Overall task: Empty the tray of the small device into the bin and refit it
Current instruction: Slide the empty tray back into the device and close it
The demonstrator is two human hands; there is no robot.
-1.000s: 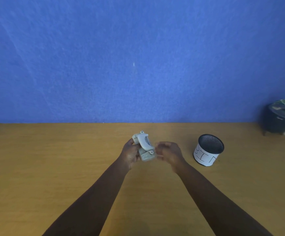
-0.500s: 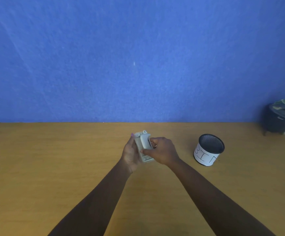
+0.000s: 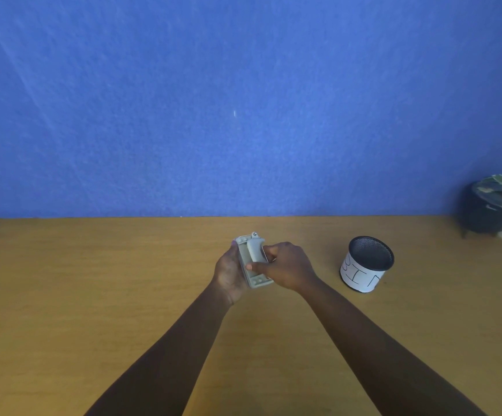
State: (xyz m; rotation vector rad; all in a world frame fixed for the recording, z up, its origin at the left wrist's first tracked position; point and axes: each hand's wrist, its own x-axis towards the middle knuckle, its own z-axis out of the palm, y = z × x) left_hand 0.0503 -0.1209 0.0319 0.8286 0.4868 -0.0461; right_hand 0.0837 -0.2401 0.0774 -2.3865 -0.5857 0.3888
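A small grey-white device (image 3: 252, 259), like a hole punch with a curved lever, is held above the wooden table at the middle of the view. My left hand (image 3: 228, 270) cups its left side and back. My right hand (image 3: 285, 265) grips its right side, thumb laid across the base and fingers curled behind. The tray cannot be made out separately from the body. The bin (image 3: 366, 267), a black mesh cup wrapped in white paper lettered "BIN", stands upright on the table to the right of my right hand, apart from it.
The wooden table (image 3: 123, 295) runs back to a blue wall. A black pot with a green plant (image 3: 495, 208) sits at the far right corner, where the table's right edge shows.
My right hand has closed in from the right and taken hold of the device. The device has turned more upright between both hands.
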